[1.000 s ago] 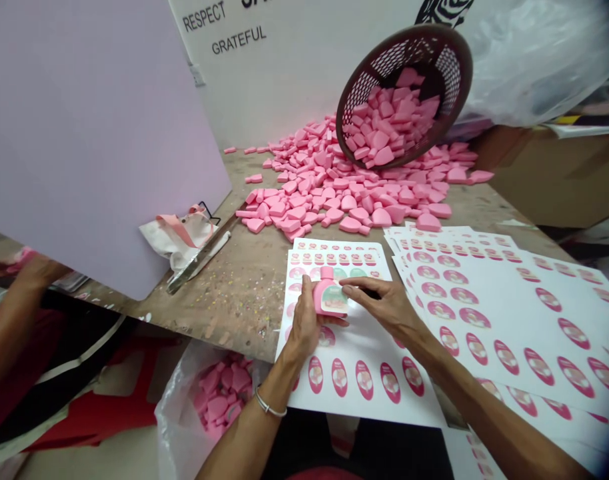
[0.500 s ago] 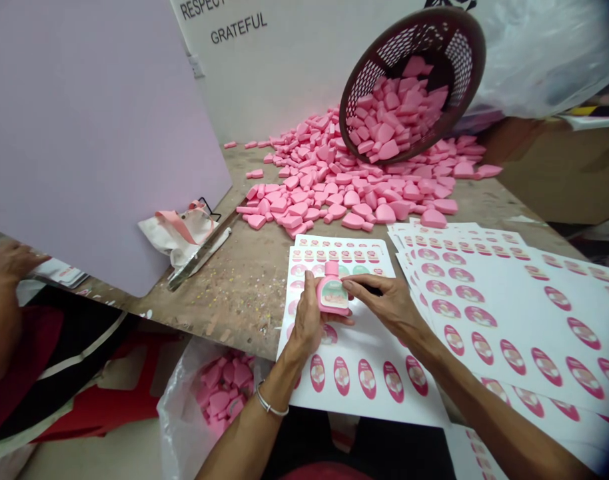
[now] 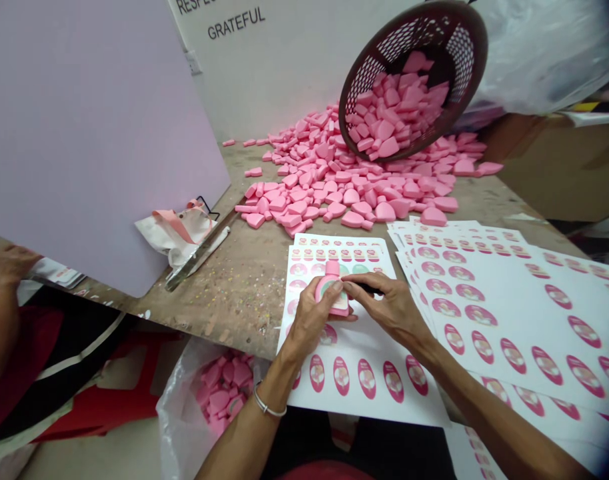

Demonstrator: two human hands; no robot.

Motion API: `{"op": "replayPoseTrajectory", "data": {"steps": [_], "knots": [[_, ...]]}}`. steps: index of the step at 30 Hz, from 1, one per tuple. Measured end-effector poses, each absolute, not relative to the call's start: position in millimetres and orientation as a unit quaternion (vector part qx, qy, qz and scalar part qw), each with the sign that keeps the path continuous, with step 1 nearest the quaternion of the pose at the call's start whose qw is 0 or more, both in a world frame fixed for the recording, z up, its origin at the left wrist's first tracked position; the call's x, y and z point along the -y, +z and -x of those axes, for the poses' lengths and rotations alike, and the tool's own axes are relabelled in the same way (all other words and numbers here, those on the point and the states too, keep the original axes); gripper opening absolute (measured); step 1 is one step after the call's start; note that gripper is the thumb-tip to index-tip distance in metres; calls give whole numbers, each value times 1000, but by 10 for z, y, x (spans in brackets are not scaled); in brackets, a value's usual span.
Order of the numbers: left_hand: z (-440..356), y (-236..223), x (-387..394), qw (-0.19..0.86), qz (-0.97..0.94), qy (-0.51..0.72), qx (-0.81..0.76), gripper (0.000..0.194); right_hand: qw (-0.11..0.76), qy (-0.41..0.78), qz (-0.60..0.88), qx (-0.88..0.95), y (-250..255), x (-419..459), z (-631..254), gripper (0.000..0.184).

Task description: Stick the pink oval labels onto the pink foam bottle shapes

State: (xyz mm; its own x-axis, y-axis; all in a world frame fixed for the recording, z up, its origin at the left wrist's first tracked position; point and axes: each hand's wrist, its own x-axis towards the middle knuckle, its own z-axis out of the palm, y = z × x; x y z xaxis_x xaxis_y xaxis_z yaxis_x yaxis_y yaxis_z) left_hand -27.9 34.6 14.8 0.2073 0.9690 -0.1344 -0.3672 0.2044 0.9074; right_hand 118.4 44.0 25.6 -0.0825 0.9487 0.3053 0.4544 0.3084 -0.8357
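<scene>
One co-worker's hand (image 3: 7, 267) rested at far left, beside one lilac board (image 3: 94, 147) tilted over the table (image 3: 224, 313). One white plastic bag (image 3: 177, 413) below the table edge held pink foam pieces (image 3: 219, 393), not countable. The left hand (image 3: 312, 320) held one pink bottle (image 3: 331, 293) above the central two label sheets (image 3: 354, 407), its fingers (image 3: 320, 299) curled around the bottle. The right hand (image 3: 394, 310) lay just beside it, its fingers (image 3: 357, 283) pinching one small dark object (image 3: 369, 288), too hidden to identify. One tilted brown basket (image 3: 414, 33) stood among more loose foam pieces (image 3: 349, 197) on the table. One fanned stack of label sheets (image 3: 514, 320) lay at right, its sheet count undeterminable.
</scene>
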Motion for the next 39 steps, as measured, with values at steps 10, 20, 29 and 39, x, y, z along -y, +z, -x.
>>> {"op": "replayPoseTrajectory", "data": {"steps": [10, 20, 29, 39], "knots": [[274, 190, -339, 727, -290, 497, -376, 60, 436, 259, 514, 691, 318, -393, -1177, 23], [268, 205, -318, 725, -298, 498, -370, 62, 438, 237, 504, 706, 369, -352, -1191, 24], [272, 236, -286, 728, -315, 499, -348, 54, 442, 205, 506, 711, 360, -321, -1189, 21], [253, 342, -223, 711, -384, 453, -377, 45, 461, 168, 561, 667, 271, -319, -1200, 39]]}}
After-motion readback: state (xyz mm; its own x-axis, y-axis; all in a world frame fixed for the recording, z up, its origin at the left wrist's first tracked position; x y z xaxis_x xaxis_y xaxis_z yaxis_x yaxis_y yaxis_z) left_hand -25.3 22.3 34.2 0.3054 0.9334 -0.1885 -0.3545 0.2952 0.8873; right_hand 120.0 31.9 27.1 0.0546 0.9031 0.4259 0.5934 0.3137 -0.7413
